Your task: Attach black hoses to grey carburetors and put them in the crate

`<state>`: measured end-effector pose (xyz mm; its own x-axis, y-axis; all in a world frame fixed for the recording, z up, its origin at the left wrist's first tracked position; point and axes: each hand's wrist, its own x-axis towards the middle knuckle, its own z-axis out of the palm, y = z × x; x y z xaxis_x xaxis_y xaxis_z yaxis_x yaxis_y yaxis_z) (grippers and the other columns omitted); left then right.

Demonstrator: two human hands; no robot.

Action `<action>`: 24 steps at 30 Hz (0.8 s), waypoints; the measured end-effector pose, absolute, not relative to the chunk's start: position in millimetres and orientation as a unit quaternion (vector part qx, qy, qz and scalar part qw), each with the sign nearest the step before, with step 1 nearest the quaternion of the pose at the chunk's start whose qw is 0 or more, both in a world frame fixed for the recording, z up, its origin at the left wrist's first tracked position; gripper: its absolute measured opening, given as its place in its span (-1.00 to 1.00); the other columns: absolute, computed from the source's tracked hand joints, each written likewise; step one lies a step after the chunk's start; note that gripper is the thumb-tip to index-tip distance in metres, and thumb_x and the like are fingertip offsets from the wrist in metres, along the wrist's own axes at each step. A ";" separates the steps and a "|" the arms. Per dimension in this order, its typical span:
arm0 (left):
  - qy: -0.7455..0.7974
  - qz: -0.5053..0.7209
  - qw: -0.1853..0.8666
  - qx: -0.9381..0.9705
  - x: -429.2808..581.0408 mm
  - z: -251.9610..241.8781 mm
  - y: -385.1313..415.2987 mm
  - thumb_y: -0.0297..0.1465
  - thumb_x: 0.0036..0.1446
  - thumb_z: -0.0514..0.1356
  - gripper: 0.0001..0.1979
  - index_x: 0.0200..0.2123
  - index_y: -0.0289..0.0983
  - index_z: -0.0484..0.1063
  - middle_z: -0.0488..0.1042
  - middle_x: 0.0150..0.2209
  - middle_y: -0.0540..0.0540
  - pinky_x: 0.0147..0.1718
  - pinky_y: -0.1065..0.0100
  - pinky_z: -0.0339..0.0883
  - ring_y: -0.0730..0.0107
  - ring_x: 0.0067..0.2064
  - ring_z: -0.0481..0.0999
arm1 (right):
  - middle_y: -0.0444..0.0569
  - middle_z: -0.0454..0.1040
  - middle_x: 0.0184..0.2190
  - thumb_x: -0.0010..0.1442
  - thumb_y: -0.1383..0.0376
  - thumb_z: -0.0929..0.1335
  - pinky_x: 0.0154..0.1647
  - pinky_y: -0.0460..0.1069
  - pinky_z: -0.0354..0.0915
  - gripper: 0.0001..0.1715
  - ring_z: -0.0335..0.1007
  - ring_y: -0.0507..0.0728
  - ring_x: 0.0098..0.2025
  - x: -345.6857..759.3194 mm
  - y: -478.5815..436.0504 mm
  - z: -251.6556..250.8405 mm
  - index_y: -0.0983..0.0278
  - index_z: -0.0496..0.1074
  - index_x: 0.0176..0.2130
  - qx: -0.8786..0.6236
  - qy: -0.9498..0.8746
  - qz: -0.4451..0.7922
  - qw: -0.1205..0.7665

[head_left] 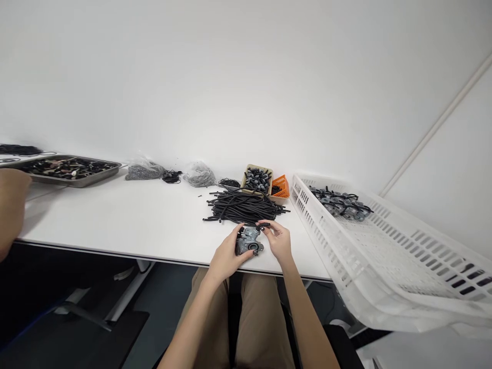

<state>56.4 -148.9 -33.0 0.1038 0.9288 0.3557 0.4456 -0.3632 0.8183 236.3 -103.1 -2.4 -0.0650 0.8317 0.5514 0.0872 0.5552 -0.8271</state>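
My left hand [226, 254] grips a small grey metal part [249, 241] with a black ring on its face, held just above the white table's front edge [115, 225]. My right hand [280, 240] is closed in a pinch on a short black tube piece [264, 224] at the top of that part. Both hands sit just in front of a pile of black tube lengths [244, 206].
A tan box of black fittings [257, 179] and an orange basket [280, 186] stand behind the pile. A white slotted crate [384, 241] at the right holds several finished grey parts [340, 201]. Plastic bags [144, 170] and a metal tray [69, 169] lie at the left, by another person's arm [11, 205].
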 end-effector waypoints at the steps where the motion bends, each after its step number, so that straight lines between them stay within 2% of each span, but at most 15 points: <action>1: 0.496 0.450 0.269 0.692 56.3 -33.2 -149.0 -0.25 0.08 0.29 -0.19 0.36 -0.18 0.06 0.25 0.34 -0.20 0.22 0.13 0.17 0.04 0.30 0.30 | -0.01 0.64 -0.26 0.15 0.29 0.37 -0.01 0.11 0.38 -0.84 0.54 0.20 -0.14 235.4 -104.2 -1.0 0.20 0.58 -0.28 -0.361 -0.662 0.293 0.588; 6: 0.485 0.465 0.278 0.687 55.1 -34.1 -150.4 -0.26 0.06 0.32 -0.19 0.35 -0.15 0.09 0.30 0.31 -0.19 0.19 0.14 0.19 0.02 0.26 0.34 | -0.02 0.62 -0.26 0.15 0.32 0.35 -0.03 0.09 0.37 -0.83 0.51 0.19 -0.16 232.5 -111.3 3.9 0.20 0.57 -0.27 -0.394 -0.681 0.227 0.574; 12: 0.475 0.483 0.290 0.676 54.9 -35.4 -149.7 -0.25 0.05 0.33 -0.19 0.34 -0.13 0.13 0.27 0.32 -0.19 0.20 0.11 0.17 -0.03 0.27 0.32 | 0.01 0.60 -0.08 0.17 0.30 0.38 0.13 0.11 0.31 -0.65 0.46 0.19 0.03 238.7 -108.9 -1.5 0.18 0.53 -0.02 -0.357 -0.729 0.269 0.518; 18: 0.428 0.533 0.339 0.647 52.2 -38.0 -146.3 -0.27 -0.03 0.41 -0.13 0.33 -0.16 0.17 0.23 0.33 -0.24 0.26 0.09 0.09 -0.06 0.29 0.27 | 0.01 0.59 -0.20 0.16 0.37 0.34 0.01 0.06 0.36 -0.77 0.49 0.16 -0.10 229.0 -112.9 1.6 0.21 0.57 -0.21 -0.341 -0.741 0.269 0.512; 21: 0.363 0.581 0.428 0.589 45.9 -36.2 -142.9 -0.10 -0.06 0.41 -0.07 0.34 -0.21 0.17 0.24 0.31 -0.32 0.19 0.05 0.20 -0.10 0.19 0.38 | 0.00 0.58 -0.20 0.17 0.39 0.33 -0.03 0.03 0.38 -0.75 0.49 0.15 -0.11 220.0 -121.7 22.6 0.20 0.58 -0.20 -0.306 -0.757 0.269 0.511; 24: 0.260 0.629 0.554 0.480 37.6 -35.0 -142.0 0.16 -0.01 0.25 -0.11 0.28 -0.21 0.27 0.36 0.22 -0.30 0.16 0.02 0.25 -0.13 0.18 0.40 | -0.03 0.60 -0.21 0.14 0.42 0.35 -0.01 0.03 0.37 -0.73 0.50 0.15 -0.10 208.0 -129.6 51.3 0.18 0.59 -0.20 -0.275 -0.796 0.276 0.462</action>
